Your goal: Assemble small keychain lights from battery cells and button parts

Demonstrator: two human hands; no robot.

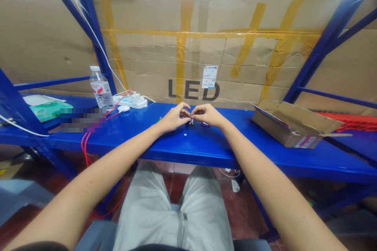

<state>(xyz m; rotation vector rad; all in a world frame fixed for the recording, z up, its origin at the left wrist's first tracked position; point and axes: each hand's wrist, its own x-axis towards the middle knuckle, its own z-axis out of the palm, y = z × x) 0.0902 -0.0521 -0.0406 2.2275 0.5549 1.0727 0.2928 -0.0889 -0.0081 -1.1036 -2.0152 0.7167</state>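
My left hand (174, 117) and my right hand (208, 115) meet over the middle of the blue shelf (206, 147). Both hands are pinched on a small metal part (191, 120) held between their fingertips; it is too small to name. A small dark piece (205, 125) lies on the shelf just under my right hand. A tiny white dot-like item (185, 134) rests on the shelf in front of the hands.
An open cardboard box (294, 127) sits on the shelf at the right. At the left stand a water bottle (100, 88), a white power strip (132, 101) with red wires, and a green packet (48, 110). A taped cardboard wall (206, 47) backs the shelf.
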